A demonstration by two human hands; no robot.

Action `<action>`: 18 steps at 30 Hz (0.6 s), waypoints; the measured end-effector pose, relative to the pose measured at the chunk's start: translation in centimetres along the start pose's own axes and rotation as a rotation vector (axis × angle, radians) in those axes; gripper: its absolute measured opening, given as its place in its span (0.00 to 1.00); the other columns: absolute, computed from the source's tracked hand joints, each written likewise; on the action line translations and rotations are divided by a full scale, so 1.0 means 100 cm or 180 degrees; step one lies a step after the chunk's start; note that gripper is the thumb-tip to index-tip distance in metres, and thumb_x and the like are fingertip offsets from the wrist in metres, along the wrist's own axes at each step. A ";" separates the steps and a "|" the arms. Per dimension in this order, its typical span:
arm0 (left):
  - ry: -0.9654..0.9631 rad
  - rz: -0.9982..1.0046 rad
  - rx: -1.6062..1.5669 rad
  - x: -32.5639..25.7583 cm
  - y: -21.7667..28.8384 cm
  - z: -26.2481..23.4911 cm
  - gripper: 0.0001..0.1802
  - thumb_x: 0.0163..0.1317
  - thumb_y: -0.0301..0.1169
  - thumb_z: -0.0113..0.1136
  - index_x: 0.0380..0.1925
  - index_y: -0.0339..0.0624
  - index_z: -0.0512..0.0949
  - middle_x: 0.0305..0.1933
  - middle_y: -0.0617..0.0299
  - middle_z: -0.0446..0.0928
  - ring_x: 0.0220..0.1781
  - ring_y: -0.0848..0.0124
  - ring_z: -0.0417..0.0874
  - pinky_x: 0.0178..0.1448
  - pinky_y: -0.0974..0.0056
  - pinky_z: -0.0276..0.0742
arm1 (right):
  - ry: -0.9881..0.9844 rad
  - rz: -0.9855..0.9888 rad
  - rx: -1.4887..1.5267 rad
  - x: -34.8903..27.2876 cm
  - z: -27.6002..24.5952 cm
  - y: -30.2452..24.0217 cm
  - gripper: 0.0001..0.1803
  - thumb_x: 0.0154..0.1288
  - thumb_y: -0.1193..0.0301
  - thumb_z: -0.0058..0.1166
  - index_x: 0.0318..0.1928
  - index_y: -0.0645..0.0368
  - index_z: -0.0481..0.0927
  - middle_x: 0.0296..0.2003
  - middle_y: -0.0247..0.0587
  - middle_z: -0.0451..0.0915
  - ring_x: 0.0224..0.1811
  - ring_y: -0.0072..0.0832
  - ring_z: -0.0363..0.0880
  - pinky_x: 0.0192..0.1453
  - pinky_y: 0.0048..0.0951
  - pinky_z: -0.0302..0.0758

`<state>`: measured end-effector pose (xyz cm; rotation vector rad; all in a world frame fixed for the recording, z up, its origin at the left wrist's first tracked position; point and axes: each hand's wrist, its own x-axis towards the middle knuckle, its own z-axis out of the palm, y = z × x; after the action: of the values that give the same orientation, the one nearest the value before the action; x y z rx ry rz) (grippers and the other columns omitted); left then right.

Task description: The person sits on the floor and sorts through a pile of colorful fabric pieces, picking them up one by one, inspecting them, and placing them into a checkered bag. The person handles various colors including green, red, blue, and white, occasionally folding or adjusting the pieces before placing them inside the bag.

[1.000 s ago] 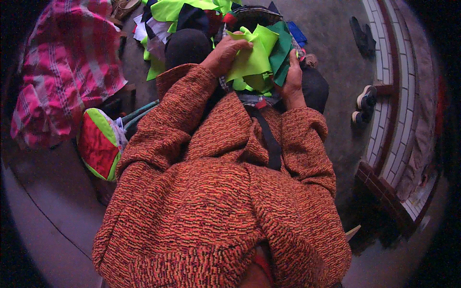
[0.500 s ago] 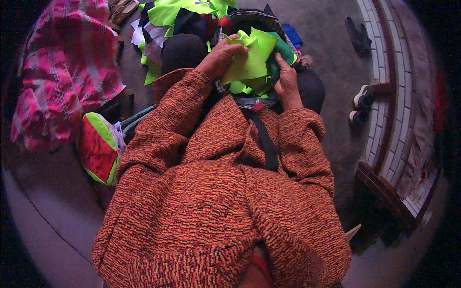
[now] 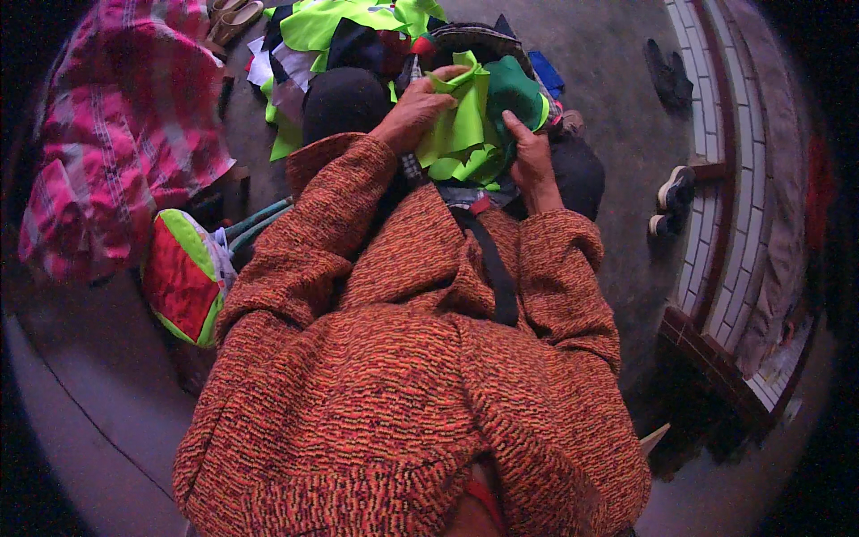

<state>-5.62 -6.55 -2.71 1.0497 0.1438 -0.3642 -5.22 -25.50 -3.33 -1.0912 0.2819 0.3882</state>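
Observation:
Above my lap, my left hand grips a piece of neon yellow-green fabric, which hangs in folds. My right hand is closed, thumb up, on the edge of a green cloth piece with a thin yellow-green border. The two pieces meet between my hands; whether they are joined, I cannot tell. More yellow-green cloth lies beneath them over my lap. The fingers of my right hand are partly hidden behind the green piece.
Beyond my knees lies a heap of neon, dark and white fabric scraps. A pink checked cloth drapes at the left, near a red and yellow-green bag. Dark shoes stand by the white-brick edging at right.
The yellow-green fabric has been folded back toward my left hand, so more of the green piece shows. My right hand has shifted slightly left and down.

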 end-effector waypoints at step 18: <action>0.0393 -0.0026 0.0407 0.005 -0.011 -0.008 0.20 0.54 0.28 0.56 0.49 0.39 0.70 0.38 0.62 0.76 0.36 0.74 0.76 0.40 0.68 0.74 | -0.0183 0.0311 0.0382 -0.005 0.012 -0.014 0.15 0.64 0.68 0.47 0.50 0.61 0.71 0.46 0.42 0.75 0.47 0.31 0.76 0.52 0.31 0.74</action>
<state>-5.54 -6.51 -4.16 1.1987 0.2378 -0.3192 -5.04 -25.07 -1.48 -0.9493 0.3046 0.4831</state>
